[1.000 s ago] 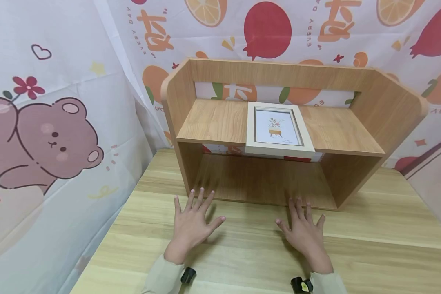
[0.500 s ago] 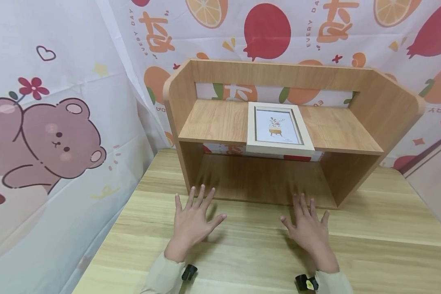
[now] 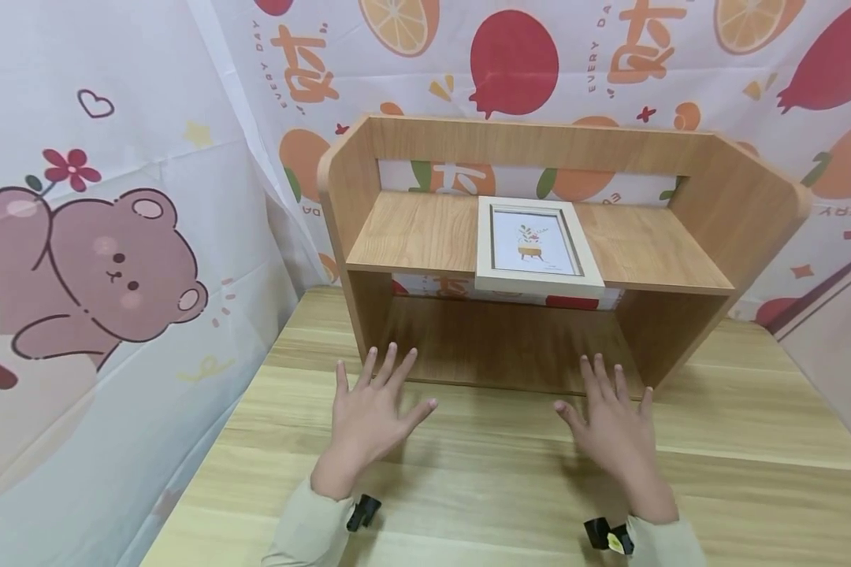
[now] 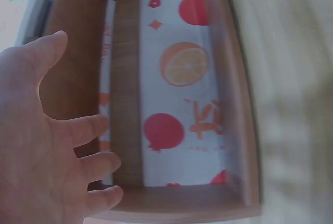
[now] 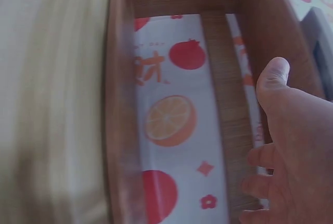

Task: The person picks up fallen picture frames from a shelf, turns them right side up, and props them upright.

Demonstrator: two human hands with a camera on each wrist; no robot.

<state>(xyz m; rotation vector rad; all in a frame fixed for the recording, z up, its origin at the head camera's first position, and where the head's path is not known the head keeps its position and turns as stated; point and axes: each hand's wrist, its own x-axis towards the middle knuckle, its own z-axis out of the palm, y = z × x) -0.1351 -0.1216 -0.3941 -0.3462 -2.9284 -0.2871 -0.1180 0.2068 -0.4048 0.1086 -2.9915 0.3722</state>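
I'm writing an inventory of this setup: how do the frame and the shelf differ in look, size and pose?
The frame is pale cream; the shelf is tan with wood grain. The frame is small; the shelf is much larger. The frame lies flat, face up; the shelf stands upright on the table. Neither is being held.

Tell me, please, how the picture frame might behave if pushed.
The picture frame looks stiff, with straight, thick sides. Lying flat, it would likely slide, not roll. Its near edge overhangs the shelf, so pushing it further out could tip it.
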